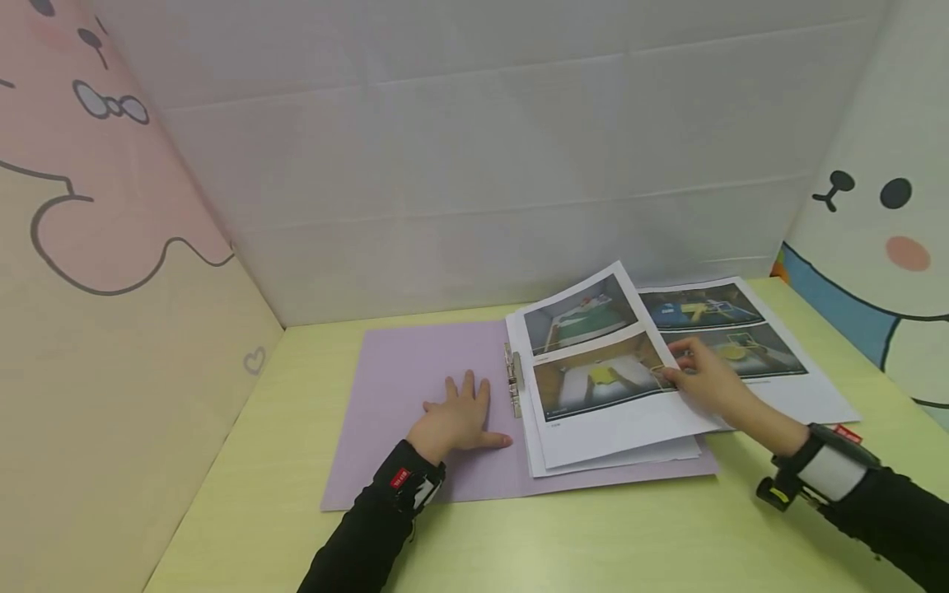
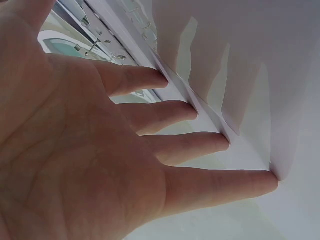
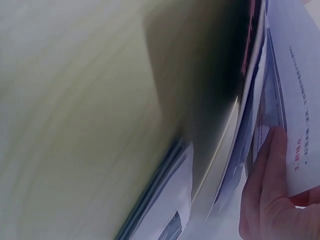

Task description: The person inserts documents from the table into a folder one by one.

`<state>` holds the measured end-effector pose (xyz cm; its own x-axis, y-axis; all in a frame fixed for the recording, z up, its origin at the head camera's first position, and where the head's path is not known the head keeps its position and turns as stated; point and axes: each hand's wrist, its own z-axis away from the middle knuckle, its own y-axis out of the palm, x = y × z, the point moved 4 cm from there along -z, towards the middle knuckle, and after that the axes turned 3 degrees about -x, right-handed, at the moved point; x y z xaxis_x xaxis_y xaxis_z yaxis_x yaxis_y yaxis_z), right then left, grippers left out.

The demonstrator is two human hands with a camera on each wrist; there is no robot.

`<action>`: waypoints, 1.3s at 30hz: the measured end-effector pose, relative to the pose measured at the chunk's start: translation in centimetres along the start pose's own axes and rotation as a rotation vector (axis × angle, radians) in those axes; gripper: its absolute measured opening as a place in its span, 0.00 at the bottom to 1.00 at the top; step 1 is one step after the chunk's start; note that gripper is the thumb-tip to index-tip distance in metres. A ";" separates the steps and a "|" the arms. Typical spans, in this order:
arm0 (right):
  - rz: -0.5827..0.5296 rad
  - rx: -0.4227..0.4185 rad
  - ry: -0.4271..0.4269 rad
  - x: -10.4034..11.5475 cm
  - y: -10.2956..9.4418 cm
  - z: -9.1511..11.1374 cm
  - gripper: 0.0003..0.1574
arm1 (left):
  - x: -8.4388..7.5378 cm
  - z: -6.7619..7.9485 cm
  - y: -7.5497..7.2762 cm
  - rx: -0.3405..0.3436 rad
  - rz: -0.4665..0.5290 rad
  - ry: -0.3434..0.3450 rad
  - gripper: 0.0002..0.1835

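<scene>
A light purple ring folder [image 1: 415,354] lies spread wide on the table, with a metal ring clip [image 1: 513,380] along its spine. My left hand [image 1: 454,422] rests on the folder's left cover with fingers spread; in the left wrist view the fingertips of that hand [image 2: 85,145] touch the cover. Between thumb and fingers, my right hand [image 1: 708,383] pinches the right edge of a printed sheet [image 1: 593,441] and lifts that side a little above the pages below. In the right wrist view, fingers [image 3: 275,165] of this hand lie against printed paper [image 3: 297,100].
A stack of printed pages [image 1: 804,399] with photos lies to the right, partly under the right hand and the lifted sheet. The yellow table [image 1: 245,527] meets a white wall covering [image 1: 474,165] behind, with cartoon-printed panels at both sides.
</scene>
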<state>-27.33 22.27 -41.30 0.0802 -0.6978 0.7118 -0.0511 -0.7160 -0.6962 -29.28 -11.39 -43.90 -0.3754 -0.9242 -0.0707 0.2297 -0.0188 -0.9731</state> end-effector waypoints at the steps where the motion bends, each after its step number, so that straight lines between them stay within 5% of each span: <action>1: -0.003 0.001 0.004 0.0 0.1 0.0 0.29 | 0.0 0.0 0.0 0.000 0.000 0.000 0.58; 16: -0.010 0.006 -0.002 0.7 1.5 0.6 0.29 | 0.0 0.0 0.0 0.000 0.010 0.004 0.58; 25: 0.026 0.088 0.019 0.8 1.5 1.0 0.36 | 0.0 0.0 -0.1 -0.002 0.002 0.005 0.58; 29: 0.048 0.099 0.024 0.8 0.7 0.9 0.38 | -0.1 0.1 -0.1 -0.003 0.001 0.003 0.58; 35: -0.137 0.067 0.051 -0.1 -1.4 0.6 0.35 | 0.0 0.1 0.0 -0.003 0.003 0.003 0.58; 39: -0.143 0.046 0.076 -1.6 -3.3 0.2 0.38 | 0.0 0.1 0.0 -0.003 0.000 0.004 0.58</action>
<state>-27.08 25.77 -40.13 0.0077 -0.5896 0.8077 0.0014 -0.8077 -0.5896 -29.23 -11.39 -43.85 -0.3791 -0.9226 -0.0719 0.2273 -0.0175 -0.9737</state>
